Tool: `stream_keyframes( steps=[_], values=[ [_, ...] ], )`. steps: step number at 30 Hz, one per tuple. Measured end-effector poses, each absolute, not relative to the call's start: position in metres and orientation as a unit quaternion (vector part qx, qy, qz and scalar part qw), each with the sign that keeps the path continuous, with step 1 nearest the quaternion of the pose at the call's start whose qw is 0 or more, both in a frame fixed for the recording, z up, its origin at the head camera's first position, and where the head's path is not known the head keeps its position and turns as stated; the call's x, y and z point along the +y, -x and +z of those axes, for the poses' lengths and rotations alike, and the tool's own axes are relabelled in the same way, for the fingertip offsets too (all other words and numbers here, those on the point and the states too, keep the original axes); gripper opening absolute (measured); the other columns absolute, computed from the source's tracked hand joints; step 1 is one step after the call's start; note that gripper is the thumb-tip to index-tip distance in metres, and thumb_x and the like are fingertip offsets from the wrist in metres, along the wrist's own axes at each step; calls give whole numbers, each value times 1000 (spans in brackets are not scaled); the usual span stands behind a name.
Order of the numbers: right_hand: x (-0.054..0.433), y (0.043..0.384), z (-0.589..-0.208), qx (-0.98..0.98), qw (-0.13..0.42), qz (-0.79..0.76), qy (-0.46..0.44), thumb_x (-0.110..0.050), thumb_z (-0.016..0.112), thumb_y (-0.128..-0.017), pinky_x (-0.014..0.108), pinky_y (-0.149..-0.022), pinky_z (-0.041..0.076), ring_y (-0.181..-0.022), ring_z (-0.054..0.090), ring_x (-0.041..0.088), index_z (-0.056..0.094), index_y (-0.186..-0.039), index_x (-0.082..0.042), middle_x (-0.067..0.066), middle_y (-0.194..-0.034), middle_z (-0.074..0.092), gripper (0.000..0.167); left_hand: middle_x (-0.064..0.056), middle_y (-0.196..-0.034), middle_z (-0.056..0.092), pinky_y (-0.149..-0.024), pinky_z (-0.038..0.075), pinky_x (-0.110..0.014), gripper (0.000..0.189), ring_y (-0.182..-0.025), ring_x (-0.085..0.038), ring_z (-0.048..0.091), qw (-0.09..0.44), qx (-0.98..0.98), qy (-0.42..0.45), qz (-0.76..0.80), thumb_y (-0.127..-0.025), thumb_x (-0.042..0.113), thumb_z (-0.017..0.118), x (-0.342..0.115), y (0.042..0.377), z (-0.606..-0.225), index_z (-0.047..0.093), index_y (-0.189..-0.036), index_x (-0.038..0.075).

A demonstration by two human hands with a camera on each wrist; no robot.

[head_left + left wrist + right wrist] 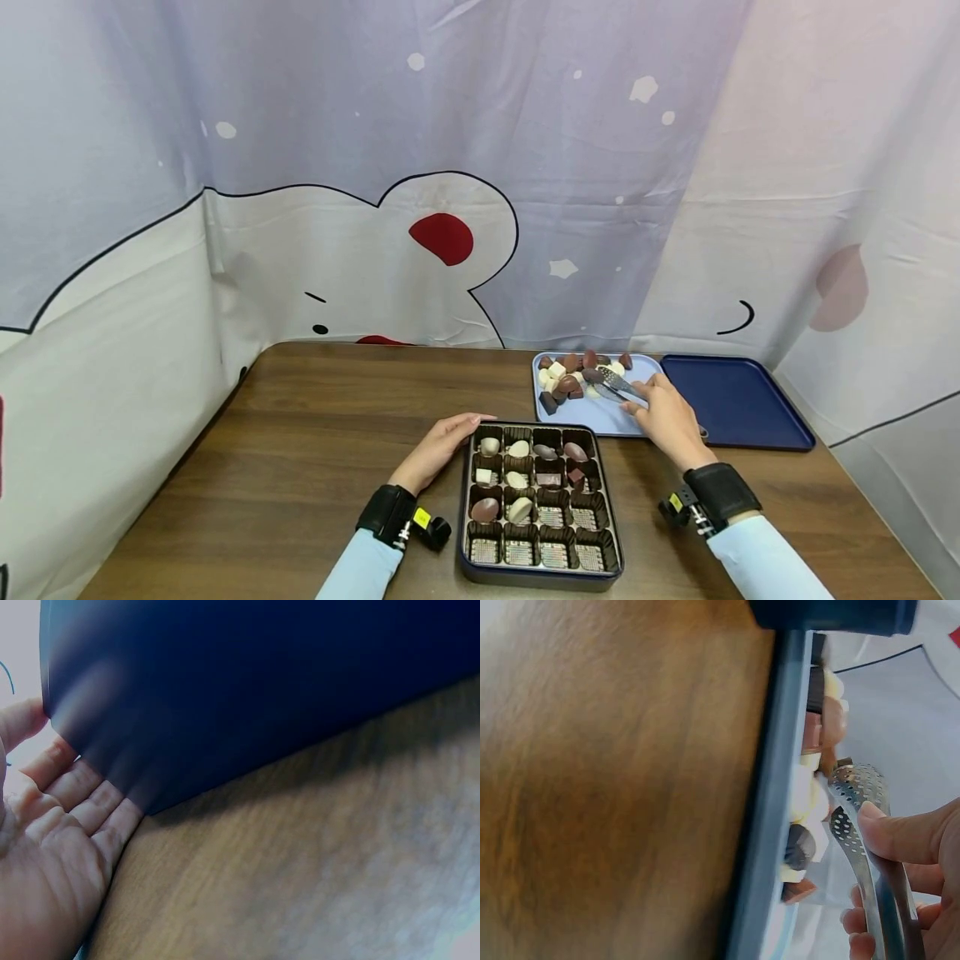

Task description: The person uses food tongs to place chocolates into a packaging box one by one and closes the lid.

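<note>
My left hand (442, 450) rests its straight fingers against the side of a dark blue tin (540, 578) with a black compartment insert; the left wrist view has the fingers (97, 799) on its wall. Chocolates sit in the tin's two back rows and in the third row's two left compartments, among them a pink oval one (484, 510) and a cream one (519, 510). With my right hand (667, 421) I grip metal tongs (881, 881) between thumb and fingers. Their perforated tips reach over chocolates (567, 383) on a light blue tray (592, 423), right at a dark oval chocolate (592, 376).
A navy tray (738, 400) lies to the right of the light blue one, close beside it. Both stand at the back right of the wooden table (360, 383). A patterned curtain (337, 250) hangs behind the table's back edge.
</note>
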State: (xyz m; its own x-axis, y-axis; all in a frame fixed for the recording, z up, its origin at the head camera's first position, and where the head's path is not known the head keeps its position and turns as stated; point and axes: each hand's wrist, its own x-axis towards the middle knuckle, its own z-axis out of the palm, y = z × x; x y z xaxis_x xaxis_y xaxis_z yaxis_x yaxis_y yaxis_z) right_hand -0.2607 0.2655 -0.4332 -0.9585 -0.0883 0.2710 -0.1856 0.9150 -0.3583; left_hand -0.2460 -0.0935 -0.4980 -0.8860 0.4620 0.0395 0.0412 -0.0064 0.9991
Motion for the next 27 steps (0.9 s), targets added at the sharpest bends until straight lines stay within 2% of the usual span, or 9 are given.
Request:
stream_keyframes(
  steps=[6, 10, 18, 23, 27],
  values=[
    [264, 245, -421, -969, 115, 205, -77, -22, 69, -86, 28, -55, 30, -69, 40, 20, 56, -127, 7, 11, -92, 45, 52, -6, -130, 60, -100, 42, -30, 42, -118, -17, 57, 157, 682, -186, 690, -101, 38, 42, -94, 247, -500, 57, -131, 12],
    [261, 230, -409, -966, 104, 217, -96, -23, 70, -86, 27, -55, 29, -67, 38, 17, 58, -127, 5, 8, -88, 44, 51, -7, -130, 60, -99, 43, -31, 43, -117, -17, 57, 158, 679, -186, 692, -101, 38, 43, -94, 246, -500, 57, -132, 11],
    [261, 197, -379, -943, 69, 245, -216, -19, 75, -80, 22, -58, 29, -67, 35, 7, 64, -119, 5, -2, -83, 43, 47, -7, -129, 60, -99, 43, -30, 42, -117, -17, 57, 157, 685, -183, 688, -101, 37, 43, -93, 246, -499, 58, -131, 12],
    [263, 179, -372, -919, 23, 267, -290, -24, 75, -79, 19, -57, 32, -66, 34, 0, 65, -116, 7, -5, -80, 40, 49, -7, -128, 60, -100, 42, -30, 41, -117, -17, 56, 155, 689, -183, 684, -102, 35, 41, -93, 246, -498, 58, -131, 11],
    [258, 167, -371, -907, -23, 279, -314, -28, 74, -80, 18, -56, 36, -65, 34, 0, 67, -113, 5, -6, -80, 37, 48, -9, -130, 59, -101, 41, -29, 43, -118, -16, 55, 153, 691, -189, 681, -102, 36, 41, -93, 246, -498, 57, -132, 9]
  ],
)
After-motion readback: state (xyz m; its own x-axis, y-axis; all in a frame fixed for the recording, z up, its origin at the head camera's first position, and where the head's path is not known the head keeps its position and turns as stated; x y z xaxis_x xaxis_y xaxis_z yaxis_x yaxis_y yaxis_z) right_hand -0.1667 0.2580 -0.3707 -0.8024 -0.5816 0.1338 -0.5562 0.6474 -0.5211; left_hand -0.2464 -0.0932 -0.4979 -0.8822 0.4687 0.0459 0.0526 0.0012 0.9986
